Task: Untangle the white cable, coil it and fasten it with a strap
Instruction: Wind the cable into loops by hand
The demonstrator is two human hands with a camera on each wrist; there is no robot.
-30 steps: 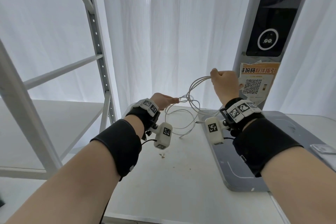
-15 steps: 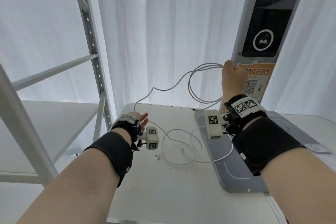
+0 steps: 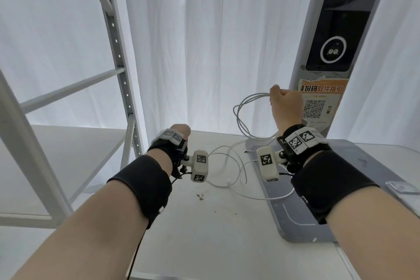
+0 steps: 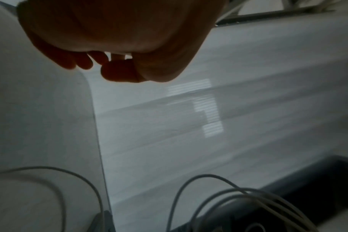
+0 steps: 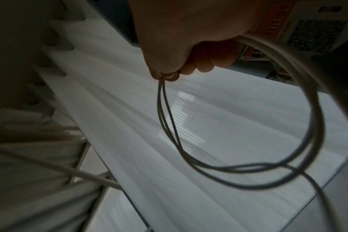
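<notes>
While right hand (image 3: pixel 286 105) grips raised white cable (image 3: pixel 241 118) loops, left hand (image 4: pixel 117 40) empty, loosely curled.

White cable (image 3: pixel 241 118): smooth sheath, looks like plastic, slight sheen. I read the table (image 3: pixel 204 229) as matt white, finely speckled. Grey mat (image 3: pixel 302 225) on it: smooth, low gloss. Curtain (image 3: pixel 216 41): thin cloth, soft folds. Shelf frame (image 3: pixel 116 52): painted metal, satin. Paper notice (image 3: pixel 320 102), creased. Wrist bands (image 3: pixel 145 184): black matt fabric, probably knit; the view is too coarse to be sure.
</notes>
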